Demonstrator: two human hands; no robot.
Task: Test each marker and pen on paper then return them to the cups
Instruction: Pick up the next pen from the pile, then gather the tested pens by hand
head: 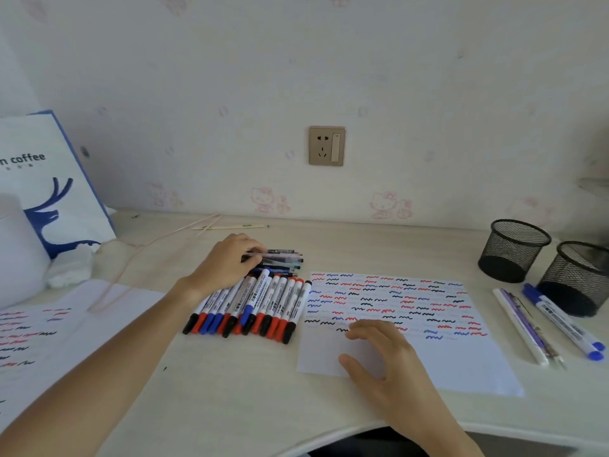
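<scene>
A row of several red, blue and black capped markers (260, 303) lies on the desk, with a stack of slim pens (283, 258) behind it. My left hand (227, 263) reaches over the markers and pinches a clear pen (280, 255) at the top of the stack. A white sheet of paper (461, 354) covered in red, blue and black squiggles lies to the right. My right hand (382, 354) rests flat on its lower left part, fingers spread. Two black mesh cups (512, 250) (580, 278) stand at the far right, both looking empty.
Beside the cups lie two blue markers (560, 319) and some slim pens (524, 328). Another scribbled sheet (49, 334) lies at the left. A coffee paper bag (49, 179) and a white object (16, 252) stand at back left. Thin sticks (230, 226) lie near the wall.
</scene>
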